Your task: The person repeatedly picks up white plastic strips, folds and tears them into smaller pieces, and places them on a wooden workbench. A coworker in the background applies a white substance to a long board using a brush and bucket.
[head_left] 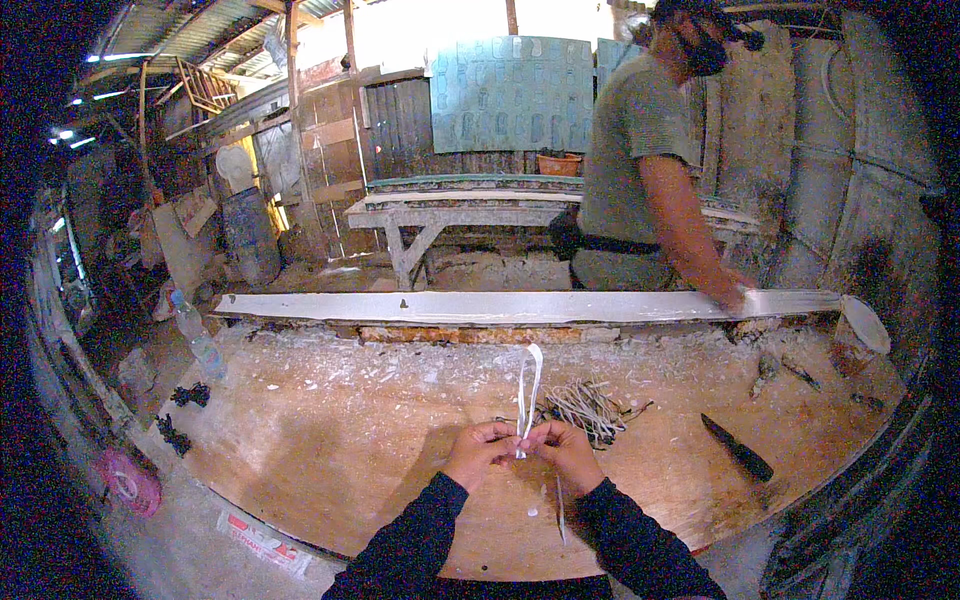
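Observation:
Above the plywood table, my left hand (478,456) and my right hand (568,450) meet, fingertips pinched together. Between them is a narrow white strip (524,405), perhaps ribbon or flat cord. It rises from my fingers in a tall upright loop, and a loose tail hangs below my right hand. How the strip is joined at the fingertips is hidden. Just beyond my right hand lies a loose pile of pale and dark cords (590,410). A black-handled knife (738,447) rests on the table farther right.
A long white board (480,306) crosses the table's far side; a person (640,150) beyond it has a hand on its right part. A plastic bottle (198,335) and black bundles (190,395) are at left, a whitish bucket (860,335) at right. Debris litters the plywood (330,450).

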`<state>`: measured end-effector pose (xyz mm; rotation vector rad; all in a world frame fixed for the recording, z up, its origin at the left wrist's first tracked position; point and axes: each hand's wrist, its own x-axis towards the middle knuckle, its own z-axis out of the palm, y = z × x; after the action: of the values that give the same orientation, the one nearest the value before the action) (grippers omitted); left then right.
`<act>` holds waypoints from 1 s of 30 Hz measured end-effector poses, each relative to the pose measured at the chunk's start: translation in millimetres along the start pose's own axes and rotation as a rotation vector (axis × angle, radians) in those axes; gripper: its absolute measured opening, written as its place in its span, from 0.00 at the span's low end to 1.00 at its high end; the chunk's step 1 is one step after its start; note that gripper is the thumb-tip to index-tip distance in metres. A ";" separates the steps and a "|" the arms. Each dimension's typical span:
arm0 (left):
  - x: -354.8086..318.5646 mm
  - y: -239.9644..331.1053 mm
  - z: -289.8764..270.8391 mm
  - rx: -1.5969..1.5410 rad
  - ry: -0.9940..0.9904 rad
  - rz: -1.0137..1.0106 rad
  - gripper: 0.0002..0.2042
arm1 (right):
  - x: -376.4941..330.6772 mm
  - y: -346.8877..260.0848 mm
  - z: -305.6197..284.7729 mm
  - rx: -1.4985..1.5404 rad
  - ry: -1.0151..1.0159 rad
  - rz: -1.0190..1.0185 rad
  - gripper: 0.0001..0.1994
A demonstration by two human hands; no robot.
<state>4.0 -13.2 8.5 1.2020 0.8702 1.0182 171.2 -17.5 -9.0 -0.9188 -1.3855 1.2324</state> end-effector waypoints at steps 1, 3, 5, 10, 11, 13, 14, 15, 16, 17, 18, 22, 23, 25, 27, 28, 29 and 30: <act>0.0 1.0 0.3 0.025 0.017 -0.005 0.07 | 0.5 0.1 -0.3 -0.030 0.005 -0.010 0.11; 0.6 2.9 -0.1 -0.014 -0.042 0.004 0.07 | 0.8 -0.5 -0.6 -0.060 0.012 -0.016 0.08; 0.9 3.8 -0.8 -0.014 -0.068 0.014 0.07 | 0.1 -2.0 -0.8 -0.084 0.013 -0.012 0.02; 1.0 3.4 -0.8 0.105 -0.052 0.061 0.08 | -0.4 -3.1 0.3 -0.061 0.037 -0.001 0.02; 1.3 3.4 -0.8 0.118 -0.058 0.060 0.08 | -0.2 -2.5 0.7 -0.086 0.045 0.013 0.02; 2.1 3.3 -0.4 0.218 -0.056 0.061 0.08 | -0.2 -1.1 1.5 -0.121 0.045 -0.019 0.05; 2.2 2.9 0.0 0.157 -0.064 0.067 0.08 | -0.5 -0.5 1.7 -0.190 0.064 0.016 0.08; 2.1 2.2 0.7 0.131 -0.055 0.062 0.07 | -1.1 -0.3 1.9 -0.141 0.046 -0.049 0.07; 2.0 1.4 1.3 0.122 -0.041 0.056 0.07 | -2.0 -0.3 2.2 -0.136 0.045 -0.063 0.07; 1.8 0.7 1.8 0.085 -0.034 0.047 0.07 | -2.9 -0.9 2.5 -0.131 0.044 -0.078 0.07; 1.6 -0.1 2.2 0.066 -0.024 0.038 0.07 | -3.8 -1.8 2.5 -0.127 0.034 -0.076 0.07; 3.1 -1.1 1.2 -0.094 0.016 -0.033 0.07 | -4.8 -9.0 4.4 -0.159 0.008 -0.118 0.06; 3.6 -0.6 0.2 -0.153 0.021 -0.043 0.07 | -4.7 -11.3 5.2 -0.172 0.003 -0.107 0.06; 4.5 1.3 -2.7 -0.243 0.041 -0.066 0.07 | -5.2 -16.7 5.4 -0.262 0.003 -0.277 0.05; 4.5 2.8 -3.9 -0.244 0.089 -0.052 0.06 | -6.4 -22.2 6.4 -0.360 0.007 -0.364 0.07; 4.2 3.5 -4.2 -0.242 0.119 -0.049 0.06 | -7.2 -24.6 7.6 -0.416 0.011 -0.383 0.07; 3.8 4.1 -4.3 -0.253 0.116 -0.042 0.06 | -7.8 -27.0 8.7 -0.468 0.015 -0.420 0.08; 3.1 4.8 -4.4 -0.261 0.119 -0.039 0.06 | -8.5 -29.0 10.0 -0.486 0.023 -0.412 0.08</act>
<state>0.2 -8.6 12.5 0.9088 0.8216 1.1422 165.4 -33.0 18.1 -0.9017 -1.7876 0.5812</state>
